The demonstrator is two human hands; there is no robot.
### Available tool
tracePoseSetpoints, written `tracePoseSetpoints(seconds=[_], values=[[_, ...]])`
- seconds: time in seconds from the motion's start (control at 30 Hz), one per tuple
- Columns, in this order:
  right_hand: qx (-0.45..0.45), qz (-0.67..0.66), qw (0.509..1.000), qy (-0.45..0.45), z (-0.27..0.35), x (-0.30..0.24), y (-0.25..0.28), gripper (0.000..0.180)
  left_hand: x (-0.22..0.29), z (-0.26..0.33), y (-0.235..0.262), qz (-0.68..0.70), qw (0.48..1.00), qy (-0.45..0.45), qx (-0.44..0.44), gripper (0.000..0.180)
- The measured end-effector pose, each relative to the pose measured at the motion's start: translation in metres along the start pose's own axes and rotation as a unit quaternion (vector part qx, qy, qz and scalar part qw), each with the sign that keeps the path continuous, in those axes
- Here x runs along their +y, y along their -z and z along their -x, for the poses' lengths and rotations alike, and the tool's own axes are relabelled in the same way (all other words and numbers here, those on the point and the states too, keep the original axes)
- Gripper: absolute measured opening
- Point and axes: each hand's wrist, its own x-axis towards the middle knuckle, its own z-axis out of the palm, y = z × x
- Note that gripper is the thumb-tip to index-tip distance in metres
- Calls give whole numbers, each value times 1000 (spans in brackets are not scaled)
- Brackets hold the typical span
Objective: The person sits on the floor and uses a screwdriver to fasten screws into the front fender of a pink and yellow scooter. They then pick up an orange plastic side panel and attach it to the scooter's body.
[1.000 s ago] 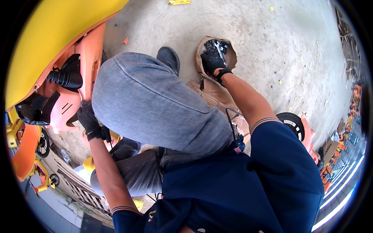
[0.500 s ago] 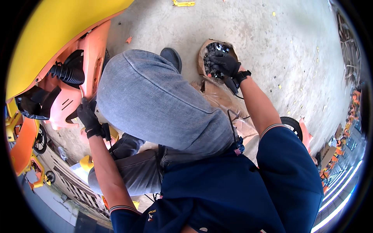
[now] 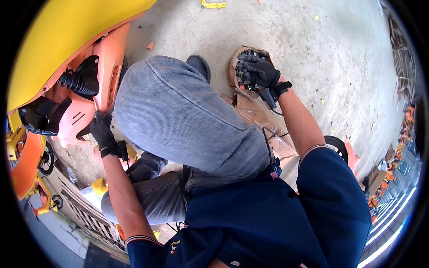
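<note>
My left hand (image 3: 103, 134), in a black glove, reaches up to the lower end of a salmon-orange body panel (image 3: 109, 73) on a yellow-and-orange vehicle. Its fingers close around the panel's edge; the fingertips are partly hidden. On the other side, my right hand (image 3: 260, 73), also gloved, lies over a torn brown carton (image 3: 233, 71) on the floor. Small black and shiny parts (image 3: 245, 82) fill that carton. The right fingers stretch out over the parts, and I make out nothing held between them.
A yellow cover (image 3: 76, 40) and a black ribbed boot (image 3: 78, 83) belong to the vehicle at my left. Crumpled brown wrapping (image 3: 254, 111) lies below the carton. A wheel (image 3: 336, 146) stands behind my right arm. A yellow part (image 3: 213, 5) lies far ahead.
My right hand has shifted slightly over the parts, its fingers now straighter and covering the shiny pieces. My left hand stays at the panel's edge.
</note>
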Motion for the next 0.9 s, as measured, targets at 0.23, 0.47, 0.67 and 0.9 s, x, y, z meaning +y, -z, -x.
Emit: tracePoseSetpoints(seconds=[0.23,0.47,0.67,0.9], values=[[19,88,996,4,-10,-1,-12,30,1,1,-2,0,1000,8,17,29],[165,411,896,-37,-34,0,11,16,4,4,-5,-9,1000,-23,4,31],[285,668,688,3,-21,17,42,22,4,2,-3,-49,999,-20,10,30],[342,687,634,92,-20,18,26,32,0,1,-3,37,999,1,-1,30]])
